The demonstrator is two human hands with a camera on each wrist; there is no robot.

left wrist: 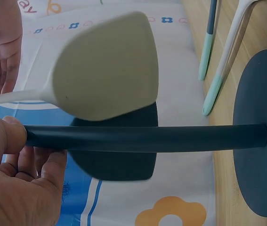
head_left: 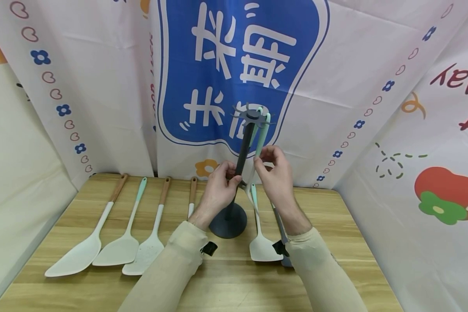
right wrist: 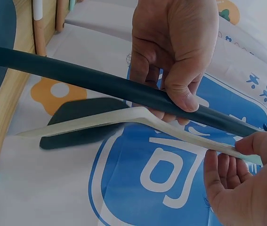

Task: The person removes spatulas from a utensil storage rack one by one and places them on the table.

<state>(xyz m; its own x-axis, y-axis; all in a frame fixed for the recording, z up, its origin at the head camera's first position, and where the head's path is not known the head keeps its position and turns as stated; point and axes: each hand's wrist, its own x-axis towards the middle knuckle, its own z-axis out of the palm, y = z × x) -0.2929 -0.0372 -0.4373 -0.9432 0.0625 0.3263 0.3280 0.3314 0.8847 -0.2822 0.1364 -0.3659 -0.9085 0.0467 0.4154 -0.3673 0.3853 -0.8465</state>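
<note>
My left hand (head_left: 218, 184) grips the dark pole (head_left: 243, 151) of an upright utensil stand, with thumb and fingers round it. My right hand (head_left: 274, 175) pinches the handle of a cream spatula (left wrist: 107, 66) between thumb and fingertips. Its mint handle top overlaps the stand's hook ring (head_left: 252, 114) in the head view, and the cream blade hangs down beside the pole. Behind it hangs a dark spatula (right wrist: 88, 104), partly hidden by the pole and the cream spatula. The round base (head_left: 228, 223) of the stand rests on the table.
Left on the wooden table (head_left: 218, 286) lie a white spatula (head_left: 74, 255), a cream turner (head_left: 117, 251), a slotted turner (head_left: 142, 258) and a wooden handle (head_left: 193, 190). Right lie a white turner (head_left: 265, 249) and a grey utensil (head_left: 286, 261) partly under my arm. Printed cloth (head_left: 113, 86) hangs behind.
</note>
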